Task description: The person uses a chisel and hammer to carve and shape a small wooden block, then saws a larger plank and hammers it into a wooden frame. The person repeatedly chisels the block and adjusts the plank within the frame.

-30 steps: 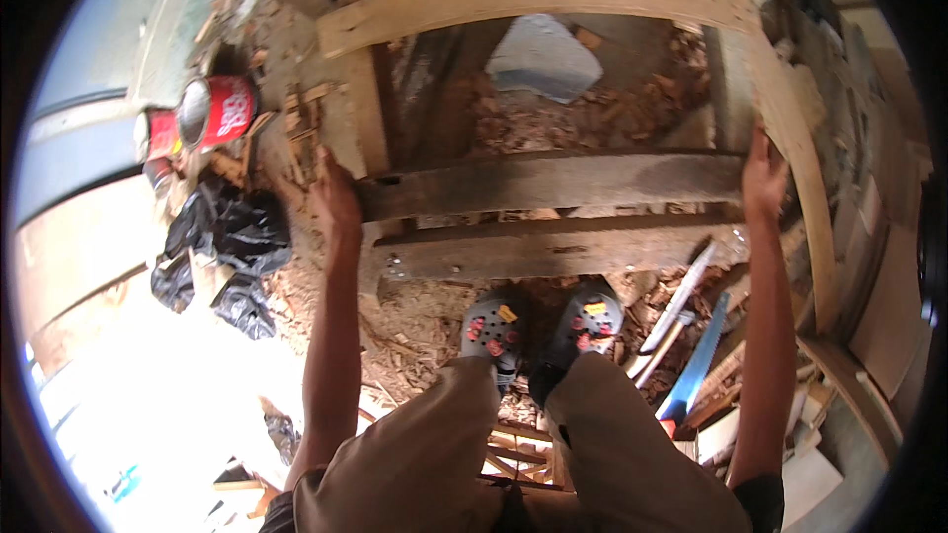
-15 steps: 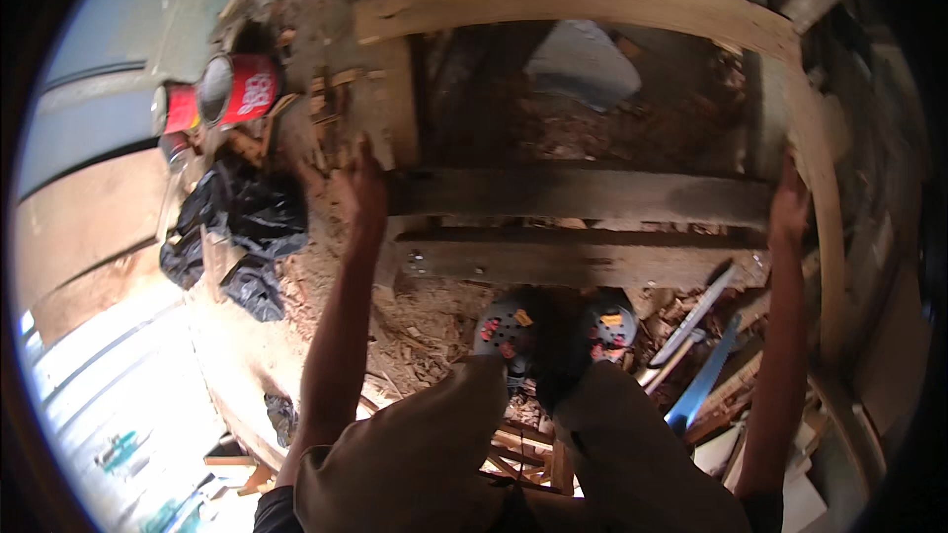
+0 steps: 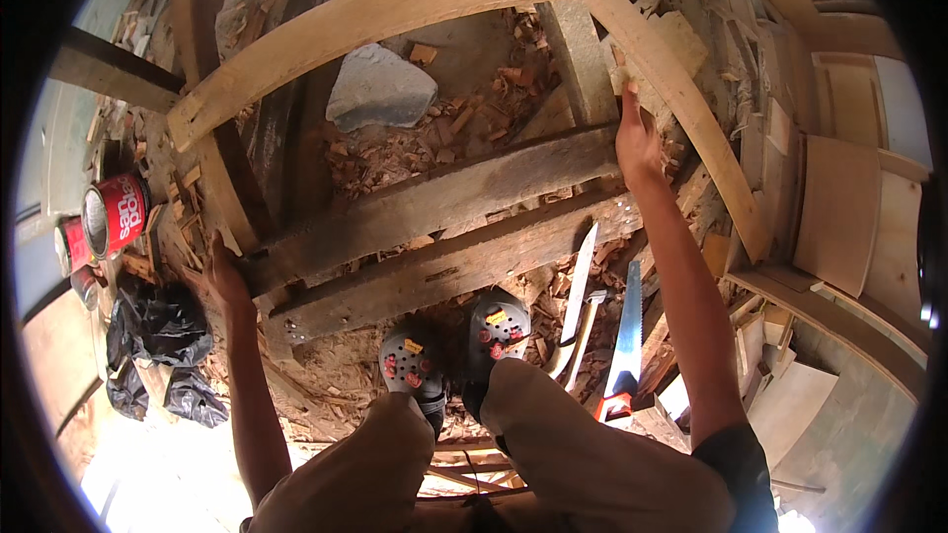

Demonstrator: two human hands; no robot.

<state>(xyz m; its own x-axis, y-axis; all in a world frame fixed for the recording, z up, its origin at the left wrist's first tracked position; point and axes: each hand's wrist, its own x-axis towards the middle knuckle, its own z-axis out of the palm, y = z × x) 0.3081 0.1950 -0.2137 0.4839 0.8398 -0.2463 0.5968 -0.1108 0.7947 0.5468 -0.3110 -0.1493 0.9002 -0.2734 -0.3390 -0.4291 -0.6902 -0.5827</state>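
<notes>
A wooden frame lies across in front of my feet, with a pale curved slat [image 3: 395, 15] along its far side and two dark crosspieces nearer me. My left hand [image 3: 229, 281] is closed at the left end of the upper crosspiece [image 3: 444, 197], against the frame's side. At the other end, my right hand [image 3: 640, 143] grips the right side, its fingers pointing away from me along the side post [image 3: 581, 59]. Some fingertips of both hands are hidden by the wood. The lower crosspiece [image 3: 464, 262] runs just beyond my shoes, touched by neither hand.
Right of my shoes [image 3: 499, 326] lie a long blade [image 3: 581, 281] and a handsaw [image 3: 625, 345]. A grey stone slab [image 3: 380, 89] and wood chips show through the frame. Red cans [image 3: 123, 215] and a black plastic bag [image 3: 158, 321] sit left; boards [image 3: 839, 207] stand right.
The view has turned, so the frame appears tilted and further left, with more of the right-hand boards showing. Both hands stay at the frame's two sides.
</notes>
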